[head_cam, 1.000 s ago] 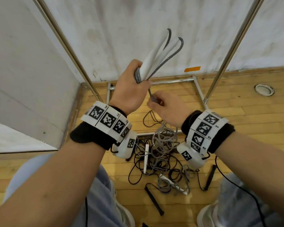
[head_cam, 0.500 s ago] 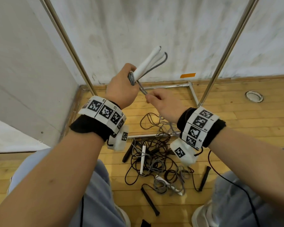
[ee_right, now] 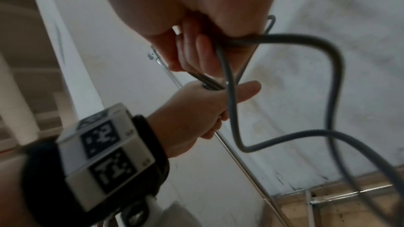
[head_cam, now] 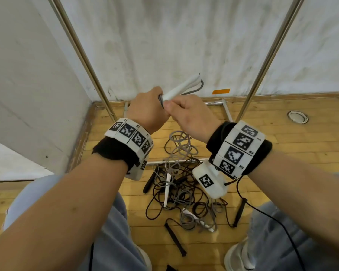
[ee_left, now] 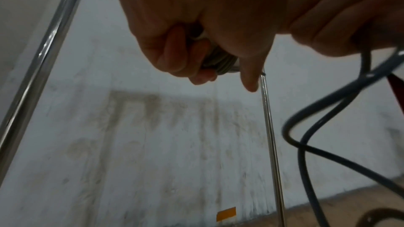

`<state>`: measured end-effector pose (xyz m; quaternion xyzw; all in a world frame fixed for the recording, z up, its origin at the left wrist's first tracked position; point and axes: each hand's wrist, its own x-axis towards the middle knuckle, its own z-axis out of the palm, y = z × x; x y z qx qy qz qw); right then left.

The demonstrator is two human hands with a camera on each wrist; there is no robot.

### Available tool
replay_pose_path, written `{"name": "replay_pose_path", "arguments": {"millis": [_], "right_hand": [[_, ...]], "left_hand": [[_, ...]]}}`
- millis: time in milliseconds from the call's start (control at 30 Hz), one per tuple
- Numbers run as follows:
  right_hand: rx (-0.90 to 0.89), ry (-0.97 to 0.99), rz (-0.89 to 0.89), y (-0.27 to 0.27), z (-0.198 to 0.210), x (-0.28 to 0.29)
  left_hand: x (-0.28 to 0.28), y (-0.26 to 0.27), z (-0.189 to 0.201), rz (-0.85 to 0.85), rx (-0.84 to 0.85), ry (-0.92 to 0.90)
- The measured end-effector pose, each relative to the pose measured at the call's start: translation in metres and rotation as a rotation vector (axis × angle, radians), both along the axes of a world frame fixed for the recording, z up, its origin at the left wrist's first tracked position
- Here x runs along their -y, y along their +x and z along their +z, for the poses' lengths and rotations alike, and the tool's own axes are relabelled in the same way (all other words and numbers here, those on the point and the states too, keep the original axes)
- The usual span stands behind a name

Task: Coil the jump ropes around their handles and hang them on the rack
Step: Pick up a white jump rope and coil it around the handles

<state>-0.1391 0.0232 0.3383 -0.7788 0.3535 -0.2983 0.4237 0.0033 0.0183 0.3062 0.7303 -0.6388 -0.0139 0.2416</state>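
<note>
Nearest the camera, two forearms reached forward, each wrist wrapped in a black band carrying white blocks of printed markers. Below them, on the wooden floor (head_cam: pixel 282 145), lay a tangled pile of ropes (head_cam: pixel 180 184), grey and dark cords mixed, with one white handle (head_cam: pixel 167 189) standing out in the heap and four black handles around its edges, one of them (head_cam: pixel 174 237) on the near side of the pile. Above the pile, the left hand (head_cam: pixel 148 110) was closed around the base of two white handles (head_cam: pixel 181 89) held together and pointing up and away, several turns of grey rope (ee_right: pixel 231 96) already wound on them near the fist. The right hand (head_cam: pixel 192 116) sat just beside the left, touching it, fingers curled and pinching the same grey rope; a loose loop of it hung down from that hand toward the pile. Beyond the pile stood the rack (head_cam: pixel 80 53), two slanted metal uprights rising from a low floor frame. Behind the rack was a white wall with one orange tape strip (head_cam: pixel 221 91) near its foot.
</note>
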Motion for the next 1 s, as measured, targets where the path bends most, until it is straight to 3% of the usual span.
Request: {"name": "replay_pose_path", "arguments": {"millis": [200,333,567,833,1000], "right_hand": [[-0.103,-0.085,-0.040,-0.013,-0.001,0.011],[-0.170,-0.219,-0.175,-0.023,-0.008,0.027],[-0.235,-0.253,-0.284,-0.039,-0.007,0.058],[-0.155,0.076,-0.145,-0.066,0.004,0.080],[0.104,0.425,-0.034,-0.067,-0.009,0.079]], "left_hand": [[0.011,0.006,-0.018,0.051,0.109,0.163],[0.010,-0.003,-0.026,-0.056,0.215,0.191],[0.007,-0.019,-0.022,-0.189,0.241,0.183],[0.002,-0.018,-0.005,-0.382,0.067,0.082],[-0.007,-0.023,0.009,-0.434,-0.074,-0.022]]}}
